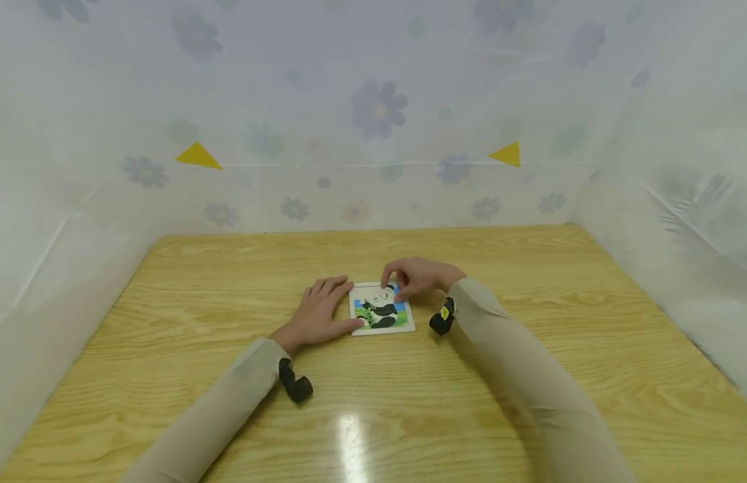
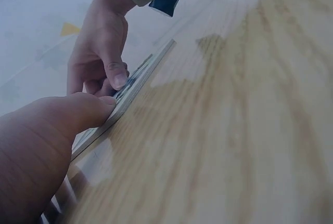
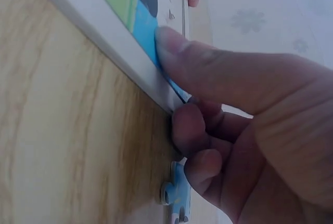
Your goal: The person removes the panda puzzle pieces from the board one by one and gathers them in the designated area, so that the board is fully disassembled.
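White-framed square panda jigsaw [image 1: 384, 315] lies mid-way across the yellow wood-grain table [image 1: 373, 389]. At its nine o'clock, the left hand [image 1: 318, 315] touches it, fingers extended; at two, the right hand [image 1: 417, 276] bends its fingers, thumb touching blue; whether they pinch anything, I cannot tell.

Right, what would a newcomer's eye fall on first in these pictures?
Probably the colourful panda puzzle near the middle of the wooden table, the left hand at its left side and the right hand at its upper right corner. Next, two yellow triangles on the flowered sheet behind. The right wrist view adds a loose blue piece by that hand.
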Demonstrator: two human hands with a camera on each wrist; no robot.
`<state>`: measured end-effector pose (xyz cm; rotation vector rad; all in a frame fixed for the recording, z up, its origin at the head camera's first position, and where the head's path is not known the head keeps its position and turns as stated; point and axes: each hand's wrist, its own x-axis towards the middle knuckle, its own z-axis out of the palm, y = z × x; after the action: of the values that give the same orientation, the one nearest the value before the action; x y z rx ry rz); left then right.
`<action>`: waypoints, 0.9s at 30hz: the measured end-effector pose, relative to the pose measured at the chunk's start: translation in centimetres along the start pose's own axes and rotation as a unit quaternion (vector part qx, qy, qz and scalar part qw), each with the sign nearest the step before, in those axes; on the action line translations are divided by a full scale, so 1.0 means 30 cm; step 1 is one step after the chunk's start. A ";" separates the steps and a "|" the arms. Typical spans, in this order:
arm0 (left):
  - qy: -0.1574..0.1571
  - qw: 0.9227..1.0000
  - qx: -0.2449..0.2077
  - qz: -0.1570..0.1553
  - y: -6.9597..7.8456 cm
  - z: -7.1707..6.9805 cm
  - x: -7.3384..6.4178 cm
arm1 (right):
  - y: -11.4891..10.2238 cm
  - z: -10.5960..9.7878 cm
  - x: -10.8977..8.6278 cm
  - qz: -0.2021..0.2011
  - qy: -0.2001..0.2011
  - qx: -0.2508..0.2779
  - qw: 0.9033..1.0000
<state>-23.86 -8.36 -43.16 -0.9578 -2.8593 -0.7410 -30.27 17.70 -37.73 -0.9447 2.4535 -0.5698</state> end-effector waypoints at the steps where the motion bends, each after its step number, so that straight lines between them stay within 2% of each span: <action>1: 0.000 1.000 -0.002 0.000 0.000 0.000 0.000 | 0.000 -0.003 0.003 -0.001 -0.005 0.000 1.000; 9: 0.001 1.000 -0.004 0.000 -0.006 -0.003 -0.005 | -0.026 -0.033 0.030 0.025 -0.067 0.014 0.997; 14: -0.002 1.000 -0.011 -0.003 0.001 -0.013 -0.010 | -0.036 -0.041 0.045 0.029 -0.084 0.016 0.996; 22: -0.004 1.000 -0.009 -0.004 0.006 -0.015 -0.011 | -0.030 -0.028 0.039 0.017 -0.067 0.004 0.998; 27: -0.007 1.000 -0.009 -0.004 0.007 -0.012 -0.007 | -0.031 -0.017 0.021 -0.010 -0.049 -0.006 0.999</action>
<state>-23.61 -8.49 -42.78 -0.9587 -2.8745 -0.7654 -30.49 16.73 -36.98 -0.9806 2.3661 -0.5045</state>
